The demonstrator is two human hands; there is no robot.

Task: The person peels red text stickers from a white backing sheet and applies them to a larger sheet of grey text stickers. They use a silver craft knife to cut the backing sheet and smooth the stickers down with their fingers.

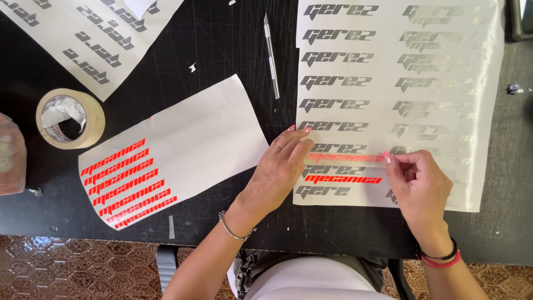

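**Decal work on black counter: item count**

Two hands: left hand (280, 166) flat, released, pressing one tape strip (344, 158); right hand (419, 186) pinching its end at 3 o'clock. Three decal sheets; the grey-lettered sheet (388, 100) carries the strip. One knife (271, 55), 12 o'clock. One tape roll (70, 118), 9 o'clock.

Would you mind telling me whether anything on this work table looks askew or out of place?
The sheet of red decals lies tilted on the black table, one corner curling. Small white scraps lie loose near the craft knife. The strip held between left hand and right hand looks straight.
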